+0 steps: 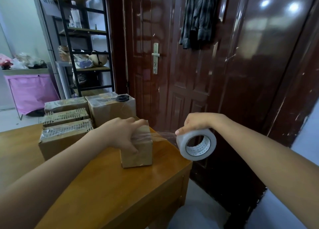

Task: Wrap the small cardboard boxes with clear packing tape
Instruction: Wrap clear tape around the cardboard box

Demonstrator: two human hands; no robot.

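Two hands are busy: your left hand [120, 135] presses the small box [138, 151] on the surface [103, 185], your right hand [198, 123] grips the tape roll [196, 144] beside it. Pull crooked and the tape [160, 135] may wrinkle.

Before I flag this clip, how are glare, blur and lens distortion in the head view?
Head view: two bright ceiling-light reflections glare on the glossy door; wide-angle distortion bows the door frame and shelf rack; the left hand on the small box is slightly motion-blurred; the right hand and tape roll are fairly sharp; the stretched clear tape is faint.
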